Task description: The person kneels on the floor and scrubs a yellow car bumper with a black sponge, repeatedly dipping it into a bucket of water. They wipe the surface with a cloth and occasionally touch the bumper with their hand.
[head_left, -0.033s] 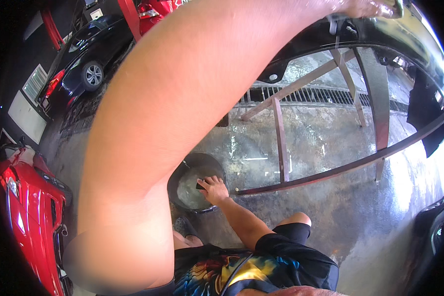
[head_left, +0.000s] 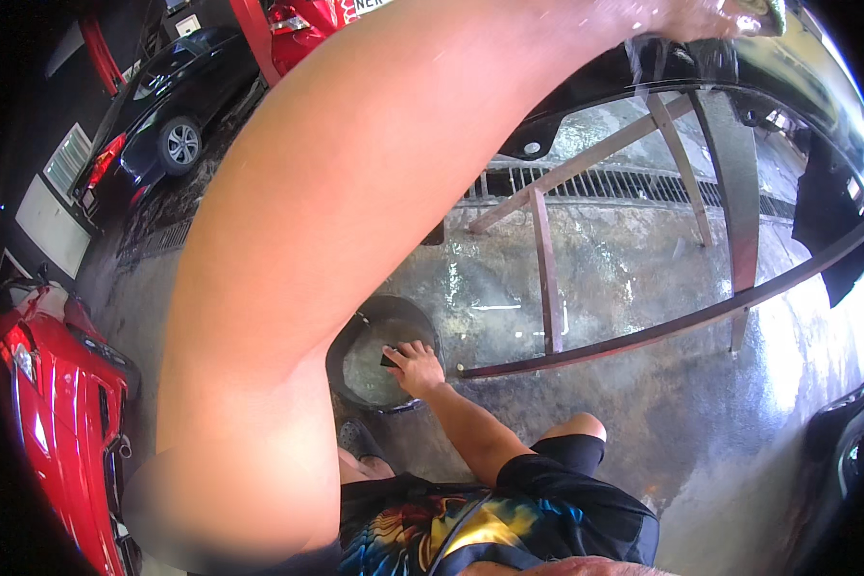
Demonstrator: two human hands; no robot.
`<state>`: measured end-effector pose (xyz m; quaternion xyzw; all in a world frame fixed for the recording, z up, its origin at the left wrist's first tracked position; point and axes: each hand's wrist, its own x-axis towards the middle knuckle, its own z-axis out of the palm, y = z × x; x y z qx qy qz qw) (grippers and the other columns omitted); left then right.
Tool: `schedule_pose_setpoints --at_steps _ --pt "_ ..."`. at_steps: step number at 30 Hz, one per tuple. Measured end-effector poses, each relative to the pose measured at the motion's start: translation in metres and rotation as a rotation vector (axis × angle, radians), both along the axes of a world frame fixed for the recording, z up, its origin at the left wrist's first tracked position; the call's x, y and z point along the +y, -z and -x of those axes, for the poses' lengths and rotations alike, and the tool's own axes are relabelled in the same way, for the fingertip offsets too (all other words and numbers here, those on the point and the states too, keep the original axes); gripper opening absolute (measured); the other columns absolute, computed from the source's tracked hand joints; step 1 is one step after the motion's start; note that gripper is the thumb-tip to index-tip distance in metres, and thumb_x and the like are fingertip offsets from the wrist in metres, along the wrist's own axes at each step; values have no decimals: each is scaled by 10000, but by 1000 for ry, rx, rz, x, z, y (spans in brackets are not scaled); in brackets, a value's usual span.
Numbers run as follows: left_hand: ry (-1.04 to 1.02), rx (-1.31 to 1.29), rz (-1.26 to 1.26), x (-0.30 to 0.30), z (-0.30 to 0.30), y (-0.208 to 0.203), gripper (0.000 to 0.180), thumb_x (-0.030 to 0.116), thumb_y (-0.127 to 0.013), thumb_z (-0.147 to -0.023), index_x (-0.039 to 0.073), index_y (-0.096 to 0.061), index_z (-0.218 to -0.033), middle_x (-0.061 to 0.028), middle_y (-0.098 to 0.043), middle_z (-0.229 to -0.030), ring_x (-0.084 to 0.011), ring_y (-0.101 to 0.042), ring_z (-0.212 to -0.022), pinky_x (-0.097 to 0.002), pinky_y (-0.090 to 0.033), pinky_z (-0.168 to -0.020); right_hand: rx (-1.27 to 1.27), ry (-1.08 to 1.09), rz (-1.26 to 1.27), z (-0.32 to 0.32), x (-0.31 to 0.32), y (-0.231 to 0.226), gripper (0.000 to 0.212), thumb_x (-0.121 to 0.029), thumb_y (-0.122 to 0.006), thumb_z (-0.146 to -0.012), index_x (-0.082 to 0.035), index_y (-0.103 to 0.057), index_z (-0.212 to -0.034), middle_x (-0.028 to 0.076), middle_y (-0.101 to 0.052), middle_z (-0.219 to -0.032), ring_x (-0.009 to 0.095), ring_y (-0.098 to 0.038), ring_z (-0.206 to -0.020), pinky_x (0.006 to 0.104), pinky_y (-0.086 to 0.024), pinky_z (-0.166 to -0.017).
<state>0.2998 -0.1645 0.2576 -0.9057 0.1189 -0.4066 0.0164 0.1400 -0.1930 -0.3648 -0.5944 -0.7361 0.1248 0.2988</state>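
My left arm stretches across the picture to the top right, where my wet left hand (head_left: 720,17) is cut off by the upper edge. Its fingers are closed round a greenish sponge-like piece (head_left: 776,13), only partly visible. Water runs from there down the edge of a glossy black car bumper (head_left: 605,82). Lower down, my right hand (head_left: 416,369) is over a round black bucket (head_left: 374,309) of cloudy water. Between its thumb and fingers is a small dark block (head_left: 390,358).
The bumper rests on a stand of metal bars (head_left: 634,336). A drain grate (head_left: 605,185) crosses the wet floor behind. At the left are a red car (head_left: 62,384) and a black car (head_left: 154,115); another dark car part (head_left: 850,442) lies at the right.
My left arm and hand have shifted slightly to the right. More water streams down the bumper's edge. My right hand has barely moved in the bucket.
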Motion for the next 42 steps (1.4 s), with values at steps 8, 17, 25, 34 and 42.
schedule_pose_setpoints --at_steps 8,17,25,34,42 --pt "-402 -281 -389 84 117 95 551 305 -833 -901 83 -609 -1354 -192 -688 -1199 -377 -711 -1073 -486 -595 -921 7 -17 7 -8 6 0 544 -339 -759 -956 -259 -623 -1476 95 -644 -1373 329 -574 -1280 487 -482 -1035" --pt "-562 -348 350 111 258 203 518 233 -819 -851 10 -581 -1254 -209 -606 -1240 -346 -640 -1141 -447 -521 -982 -102 -93 140 -7 5 -9 547 -333 -721 -982 -292 -586 -1510 66 -619 -1416 311 -551 -1313 472 -454 -1072" --pt "-197 -334 27 97 125 100 499 190 -825 -902 64 -622 -1341 -106 -688 -1219 -244 -695 -1102 -380 -545 -992 -126 -68 179 -2 7 -13 541 -380 -715 -986 -325 -600 -1511 25 -617 -1449 294 -540 -1340 476 -442 -1114" --pt "42 -305 -45 32 -59 23 550 347 -768 -953 96 -641 -1425 -167 -795 -1042 -332 -774 -872 -454 -621 -854 -93 -45 194 -3 7 -14 548 -368 -747 -963 -304 -624 -1493 31 -627 -1441 288 -538 -1349 470 -442 -1118" --pt "-261 -365 -6 89 119 117 493 264 -803 -906 61 -660 -1331 -159 -716 -1273 -335 -714 -1138 -445 -566 -981 -95 -73 149 -6 8 -11 543 -360 -756 -955 -304 -633 -1481 41 -638 -1416 292 -567 -1305 468 -465 -1083"
